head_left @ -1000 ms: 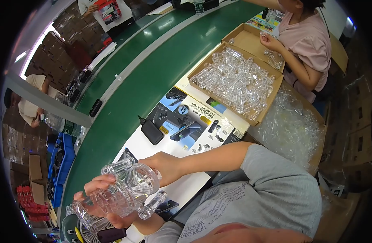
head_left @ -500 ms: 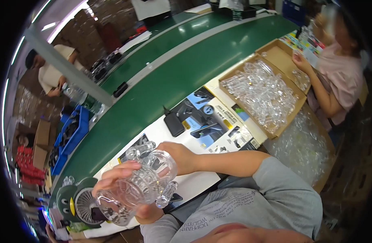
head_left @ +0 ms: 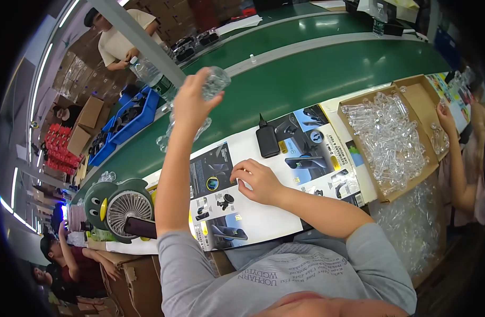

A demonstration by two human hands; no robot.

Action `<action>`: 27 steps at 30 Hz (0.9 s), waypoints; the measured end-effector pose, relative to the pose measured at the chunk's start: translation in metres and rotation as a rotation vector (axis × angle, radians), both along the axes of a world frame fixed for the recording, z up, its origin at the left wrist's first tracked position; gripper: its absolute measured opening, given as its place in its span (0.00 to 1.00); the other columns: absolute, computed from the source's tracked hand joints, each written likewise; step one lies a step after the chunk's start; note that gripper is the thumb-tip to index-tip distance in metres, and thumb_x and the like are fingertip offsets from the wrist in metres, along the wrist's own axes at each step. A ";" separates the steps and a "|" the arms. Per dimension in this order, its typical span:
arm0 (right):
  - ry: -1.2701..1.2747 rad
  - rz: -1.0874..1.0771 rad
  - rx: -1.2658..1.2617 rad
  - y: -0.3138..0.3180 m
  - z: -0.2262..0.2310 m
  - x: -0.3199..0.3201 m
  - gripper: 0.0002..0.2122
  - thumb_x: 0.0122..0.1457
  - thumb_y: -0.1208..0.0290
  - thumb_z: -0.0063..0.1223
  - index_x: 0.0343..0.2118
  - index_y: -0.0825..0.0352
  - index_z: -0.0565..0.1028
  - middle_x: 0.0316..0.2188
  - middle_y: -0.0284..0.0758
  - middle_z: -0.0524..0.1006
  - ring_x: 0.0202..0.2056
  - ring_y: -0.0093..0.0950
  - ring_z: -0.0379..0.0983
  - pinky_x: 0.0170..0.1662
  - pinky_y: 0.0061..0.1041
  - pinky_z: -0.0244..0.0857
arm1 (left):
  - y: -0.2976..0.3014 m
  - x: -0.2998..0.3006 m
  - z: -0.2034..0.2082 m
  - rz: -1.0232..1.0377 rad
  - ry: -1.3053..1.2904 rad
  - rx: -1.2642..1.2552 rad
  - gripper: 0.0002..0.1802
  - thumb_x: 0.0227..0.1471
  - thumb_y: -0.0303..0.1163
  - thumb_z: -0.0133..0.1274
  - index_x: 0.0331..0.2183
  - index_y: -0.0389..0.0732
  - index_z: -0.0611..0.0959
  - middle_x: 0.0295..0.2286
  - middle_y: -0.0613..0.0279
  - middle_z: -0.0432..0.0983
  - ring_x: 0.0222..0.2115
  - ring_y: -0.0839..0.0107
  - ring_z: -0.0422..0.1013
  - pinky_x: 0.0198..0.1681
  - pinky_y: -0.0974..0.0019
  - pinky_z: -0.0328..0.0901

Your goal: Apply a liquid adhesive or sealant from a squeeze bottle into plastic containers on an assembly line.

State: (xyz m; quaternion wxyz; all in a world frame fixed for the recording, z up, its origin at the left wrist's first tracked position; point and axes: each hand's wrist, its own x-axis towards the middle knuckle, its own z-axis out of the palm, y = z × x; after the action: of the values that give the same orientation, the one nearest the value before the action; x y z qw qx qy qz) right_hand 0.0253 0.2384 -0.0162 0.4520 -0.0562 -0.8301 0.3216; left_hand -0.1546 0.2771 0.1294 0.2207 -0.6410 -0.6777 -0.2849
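Clear plastic piece (head_left: 219,83) in left fingers' (head_left: 199,77) grasp, beyond black adapter (head_left: 267,141); right fingers (head_left: 244,165), loosely parted, on its near side.

clear plastic piece (head_left: 217,83) moved from in front of the chest out over the green bench (head_left: 295,79), now gripped by left hand (head_left: 194,103) only. right hand (head_left: 259,182) let go, now empty, low over printed cardboard (head_left: 271,216). green fan (head_left: 128,206) no longer covered. view swung left.
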 end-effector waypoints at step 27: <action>-0.073 0.035 0.008 0.007 -0.020 -0.017 0.05 0.42 0.79 0.50 0.24 0.62 0.71 0.25 0.30 0.69 0.30 0.28 0.69 0.28 0.26 0.64 | 0.063 -0.092 -0.119 0.107 0.119 -0.713 0.43 0.28 0.49 0.63 0.50 0.53 0.66 0.39 0.55 0.70 0.42 0.58 0.67 0.42 0.56 0.63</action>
State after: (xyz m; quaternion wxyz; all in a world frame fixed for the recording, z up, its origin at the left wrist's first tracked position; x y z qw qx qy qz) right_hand 0.0088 0.2449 -0.0363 0.4157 -0.0517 -0.8483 0.3240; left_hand -0.2471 0.3397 0.0102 0.0369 -0.6568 -0.7529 0.0191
